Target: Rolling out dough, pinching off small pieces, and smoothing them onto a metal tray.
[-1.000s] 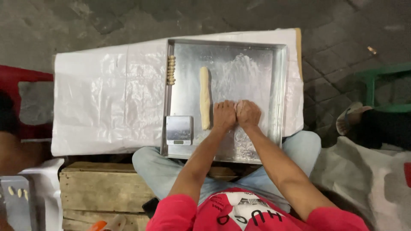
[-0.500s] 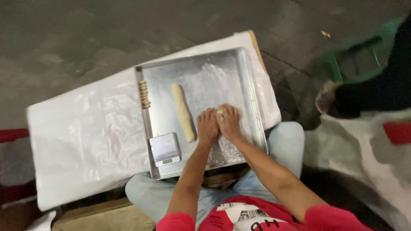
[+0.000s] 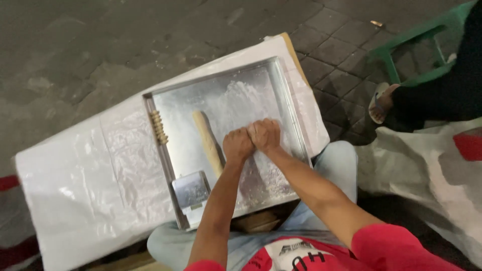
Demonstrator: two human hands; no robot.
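A floured metal tray (image 3: 165, 103) lies on a white plastic sheet (image 3: 85, 175) over a low table. My left hand (image 3: 237, 144) and my right hand (image 3: 265, 133) press side by side, fingers curled down, on the tray's floured middle; whatever is under them is hidden. A long roll of pale dough (image 3: 207, 140) lies just left of my left hand. A short twisted dough piece (image 3: 158, 126) rests against the tray's left rim. A small digital scale (image 3: 191, 190) sits in the tray's near left corner.
A green plastic stool (image 3: 416, 45) stands at the upper right, with another person's sandalled foot (image 3: 380, 103) beside it. A white sack (image 3: 427, 170) lies to my right. The ground is dark paving. My knees sit under the tray's near edge.
The view has swung, so the tray now looks tilted and nearer. My two hands stay pressed together on the floured tray, shifted slightly away from me.
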